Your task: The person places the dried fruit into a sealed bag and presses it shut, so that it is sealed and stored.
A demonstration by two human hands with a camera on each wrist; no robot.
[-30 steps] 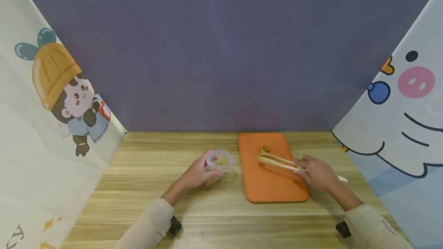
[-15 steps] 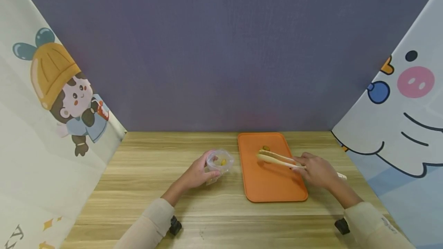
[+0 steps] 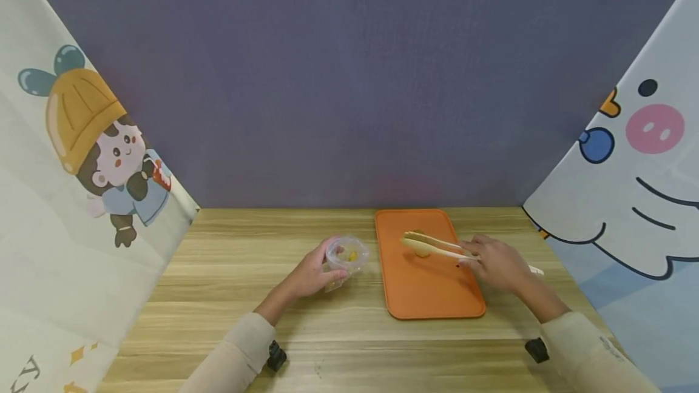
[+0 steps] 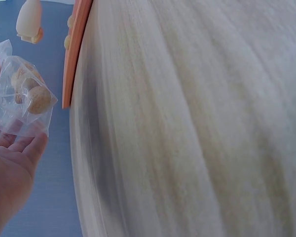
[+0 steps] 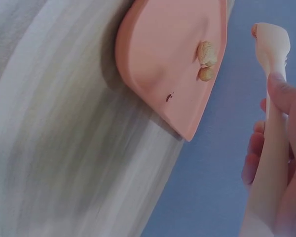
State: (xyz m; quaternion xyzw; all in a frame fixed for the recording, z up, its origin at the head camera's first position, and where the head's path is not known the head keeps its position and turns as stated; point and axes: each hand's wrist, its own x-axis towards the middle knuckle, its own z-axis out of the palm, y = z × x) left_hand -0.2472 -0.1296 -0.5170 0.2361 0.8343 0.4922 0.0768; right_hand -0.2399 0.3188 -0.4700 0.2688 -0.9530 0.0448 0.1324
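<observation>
Smooth cream tongs (image 3: pixel 438 251) hold a small, rounded brown nut (image 4: pixel 38 35) above the rectangular orange tray (image 3: pixel 431 296), where two more brown nuts (image 5: pixel 206 54) lie close together (a dark speck (image 5: pixel 169 97) too). Your right hand (image 3: pixel 499 265) has its fingers wrapped round the tongs; your left hand (image 3: pixel 315 270) grips a clear plastic bag (image 3: pixel 357 264) containing nuts, left of the tray on the wood-grain counter (image 3: pixel 437 353).

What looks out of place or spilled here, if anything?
A dark speck on the orange tray, near its right edge in the head view, stands out against the plain surface; I can't tell if it's a crumb or a mark. Faint smudges on the table could be stains or wood grain.
</observation>
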